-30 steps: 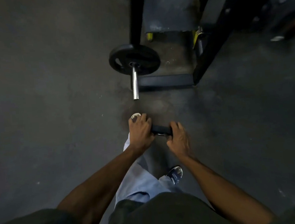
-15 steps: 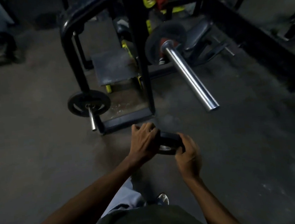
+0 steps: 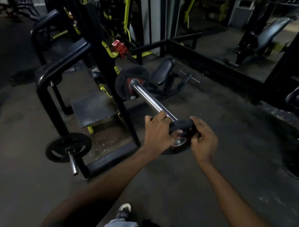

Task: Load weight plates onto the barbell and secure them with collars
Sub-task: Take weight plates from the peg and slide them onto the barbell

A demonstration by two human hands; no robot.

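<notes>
A small black weight plate (image 3: 180, 125) is at the near end of the chrome barbell sleeve (image 3: 149, 100), whose tip shows through the plate's hole. My left hand (image 3: 157, 132) grips the plate's left edge and my right hand (image 3: 202, 139) grips its right edge. Farther up the sleeve sits a larger black plate (image 3: 122, 83) with a red hub against the rack. The plate's lower rim is partly hidden behind my hands.
A black rack frame (image 3: 54, 103) stands to the left, with a storage peg holding a black plate (image 3: 68, 147). A padded seat (image 3: 164, 70) and a bench (image 3: 268, 34) lie behind. A red collar (image 3: 120, 48) hangs on the upright. My shoe (image 3: 123, 210) is on the dark floor.
My view has lifted from the floor to the rack. Both hands have carried the small plate up and forward to the end of the barbell sleeve.
</notes>
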